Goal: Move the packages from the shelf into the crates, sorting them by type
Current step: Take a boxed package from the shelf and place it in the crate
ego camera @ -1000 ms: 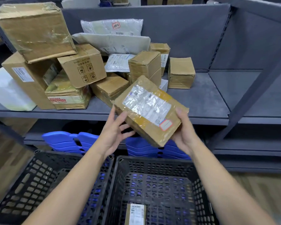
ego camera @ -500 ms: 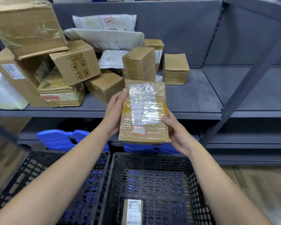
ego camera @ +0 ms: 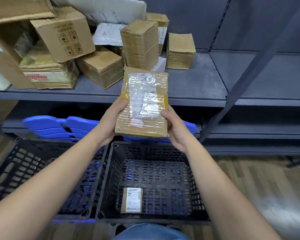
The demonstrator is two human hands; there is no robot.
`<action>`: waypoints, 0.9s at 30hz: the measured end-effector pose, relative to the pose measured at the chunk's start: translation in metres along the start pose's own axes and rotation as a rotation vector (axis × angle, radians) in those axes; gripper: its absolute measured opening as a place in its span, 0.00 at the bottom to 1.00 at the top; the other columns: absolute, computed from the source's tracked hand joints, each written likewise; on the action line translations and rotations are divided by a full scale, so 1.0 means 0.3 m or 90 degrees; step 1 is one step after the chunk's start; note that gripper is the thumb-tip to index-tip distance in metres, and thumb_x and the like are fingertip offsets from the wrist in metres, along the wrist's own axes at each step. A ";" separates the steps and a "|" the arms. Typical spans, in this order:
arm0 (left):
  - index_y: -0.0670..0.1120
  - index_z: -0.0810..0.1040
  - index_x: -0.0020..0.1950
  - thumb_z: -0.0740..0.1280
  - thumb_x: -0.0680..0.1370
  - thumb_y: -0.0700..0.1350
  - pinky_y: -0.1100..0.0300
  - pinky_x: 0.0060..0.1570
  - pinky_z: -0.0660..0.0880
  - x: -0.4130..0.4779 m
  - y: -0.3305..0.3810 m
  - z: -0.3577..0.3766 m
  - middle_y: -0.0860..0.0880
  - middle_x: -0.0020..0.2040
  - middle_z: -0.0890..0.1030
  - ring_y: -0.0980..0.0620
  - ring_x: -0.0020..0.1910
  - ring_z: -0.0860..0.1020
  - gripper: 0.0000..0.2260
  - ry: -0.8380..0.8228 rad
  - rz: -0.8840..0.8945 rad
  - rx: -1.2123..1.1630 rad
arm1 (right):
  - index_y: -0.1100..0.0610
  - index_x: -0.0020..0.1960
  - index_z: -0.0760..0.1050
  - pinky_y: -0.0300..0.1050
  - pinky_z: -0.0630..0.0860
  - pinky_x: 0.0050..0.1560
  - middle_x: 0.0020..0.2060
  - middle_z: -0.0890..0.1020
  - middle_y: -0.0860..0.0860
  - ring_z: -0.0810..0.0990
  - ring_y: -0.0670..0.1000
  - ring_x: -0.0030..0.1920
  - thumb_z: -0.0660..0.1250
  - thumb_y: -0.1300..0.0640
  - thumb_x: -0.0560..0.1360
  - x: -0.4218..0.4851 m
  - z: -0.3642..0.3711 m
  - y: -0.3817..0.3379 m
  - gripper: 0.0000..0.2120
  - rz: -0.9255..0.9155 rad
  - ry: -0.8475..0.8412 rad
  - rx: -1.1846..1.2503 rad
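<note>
Early in the job. Your left hand and right hand each grip one long edge of a flat package, thumbs on the labelled top face, the other fingers hidden under it. It hangs in the air just in front of the shelf edge, above the far rim of the right crate.

Done so far: one small box, label up, on the right crate's floor, near side. No package shows in the left crate, though your forearm hides part of it.

Left to do: most of it. A heap of cardboard boxes fills the left part of the shelf, with white mailers at the far side. The flat package looks like cardboard, so the right crate seems its likely home.
</note>
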State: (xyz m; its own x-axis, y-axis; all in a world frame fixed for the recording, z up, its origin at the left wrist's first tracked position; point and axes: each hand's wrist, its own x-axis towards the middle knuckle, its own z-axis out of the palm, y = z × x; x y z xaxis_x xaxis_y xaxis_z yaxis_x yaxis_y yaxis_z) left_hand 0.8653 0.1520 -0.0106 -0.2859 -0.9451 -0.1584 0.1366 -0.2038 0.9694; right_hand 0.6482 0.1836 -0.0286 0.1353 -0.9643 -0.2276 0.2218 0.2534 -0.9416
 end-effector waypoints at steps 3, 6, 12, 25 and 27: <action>0.49 0.73 0.75 0.58 0.87 0.51 0.59 0.54 0.81 -0.012 -0.021 0.007 0.51 0.64 0.85 0.52 0.60 0.84 0.18 0.015 0.011 0.008 | 0.47 0.82 0.61 0.66 0.72 0.73 0.70 0.81 0.48 0.81 0.55 0.68 0.78 0.34 0.66 -0.001 -0.012 0.021 0.51 0.009 0.001 0.018; 0.49 0.73 0.76 0.65 0.81 0.59 0.50 0.64 0.78 -0.034 -0.034 0.009 0.48 0.68 0.83 0.47 0.66 0.81 0.26 0.036 -0.001 0.007 | 0.46 0.84 0.57 0.65 0.69 0.76 0.70 0.81 0.47 0.79 0.54 0.70 0.78 0.30 0.64 -0.002 -0.017 0.027 0.56 0.020 -0.001 0.022; 0.51 0.74 0.75 0.63 0.77 0.67 0.46 0.71 0.72 -0.064 -0.049 -0.001 0.52 0.67 0.83 0.50 0.67 0.80 0.31 0.042 0.014 0.098 | 0.52 0.83 0.62 0.59 0.73 0.74 0.68 0.82 0.49 0.81 0.54 0.68 0.81 0.31 0.61 -0.025 -0.028 0.041 0.59 0.048 0.005 0.040; 0.43 0.73 0.76 0.70 0.73 0.61 0.66 0.50 0.78 -0.054 -0.057 -0.028 0.51 0.60 0.86 0.56 0.56 0.85 0.36 0.079 0.053 0.122 | 0.49 0.76 0.72 0.61 0.73 0.73 0.68 0.82 0.50 0.80 0.56 0.69 0.73 0.41 0.71 -0.031 -0.011 0.023 0.35 0.011 -0.022 0.012; 0.46 0.73 0.77 0.69 0.74 0.60 0.62 0.51 0.80 -0.046 -0.052 -0.031 0.51 0.60 0.86 0.52 0.57 0.85 0.34 0.072 0.030 0.117 | 0.48 0.76 0.71 0.62 0.74 0.73 0.68 0.82 0.50 0.81 0.56 0.68 0.74 0.41 0.71 -0.025 -0.014 0.025 0.36 0.011 -0.012 0.011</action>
State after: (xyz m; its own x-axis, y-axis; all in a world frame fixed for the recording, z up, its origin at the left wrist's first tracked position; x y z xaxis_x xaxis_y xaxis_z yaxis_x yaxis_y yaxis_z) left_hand 0.8760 0.1657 -0.0253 -0.1731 -0.9773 -0.1223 -0.0313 -0.1187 0.9924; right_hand 0.6449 0.1925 -0.0350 0.1572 -0.9580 -0.2397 0.2362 0.2722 -0.9328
